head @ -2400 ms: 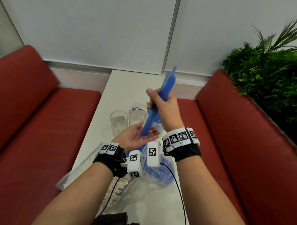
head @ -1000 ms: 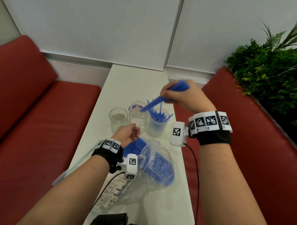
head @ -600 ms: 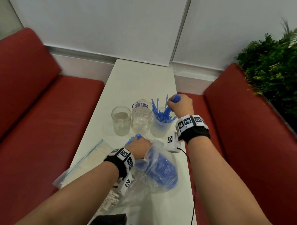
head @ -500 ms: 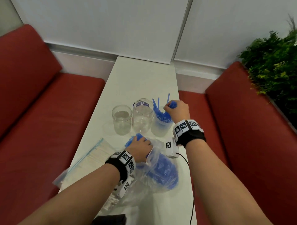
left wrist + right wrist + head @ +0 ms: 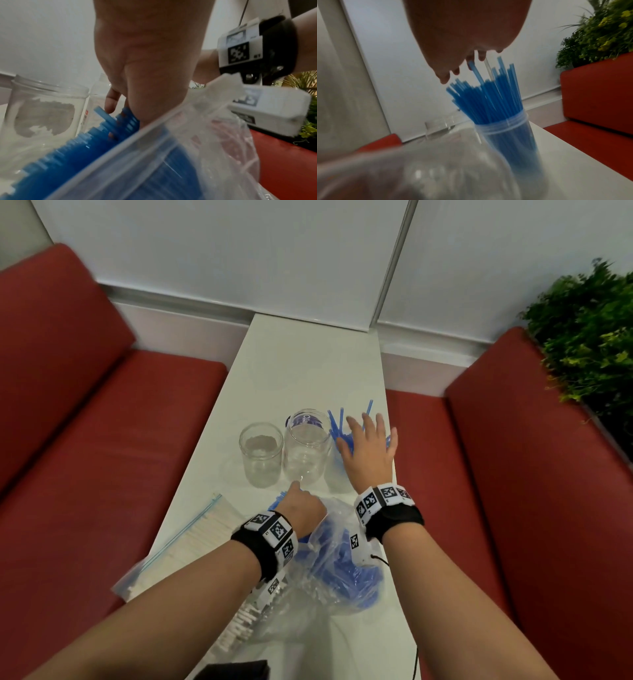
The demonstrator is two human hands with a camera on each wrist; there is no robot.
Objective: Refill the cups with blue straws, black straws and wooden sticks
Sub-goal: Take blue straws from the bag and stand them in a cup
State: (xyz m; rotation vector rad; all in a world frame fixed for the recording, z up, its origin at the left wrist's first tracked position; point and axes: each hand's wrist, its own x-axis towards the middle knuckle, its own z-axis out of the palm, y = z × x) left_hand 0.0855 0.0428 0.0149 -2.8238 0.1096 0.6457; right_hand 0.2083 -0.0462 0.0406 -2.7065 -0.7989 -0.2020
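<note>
Three clear cups stand in a row on the white table (image 5: pixel 308 364). The right cup (image 5: pixel 506 136) holds a bunch of blue straws (image 5: pixel 489 98); the middle cup (image 5: pixel 306 450) and the small left jar (image 5: pixel 262 455) hold no straws. My right hand (image 5: pixel 368 446) hovers open just over the straw tips, fingers spread, holding nothing. My left hand (image 5: pixel 303 508) grips the ends of blue straws (image 5: pixel 106 125) that stick out of the clear plastic bag (image 5: pixel 342 559) in front of the cups. No black straws are in view.
A zip bag of wooden sticks (image 5: pixel 202 532) lies at the left table edge. Another bag of white-wrapped pieces (image 5: pixel 239 625) lies near me. Red benches (image 5: pixel 120 440) flank the narrow table, and a green plant (image 5: pixel 589 337) stands at the right.
My right hand lowered its bundle of blue straws into the right cup and let go, fingers now spread. My left hand dropped to the bag and took hold of the straw ends.
</note>
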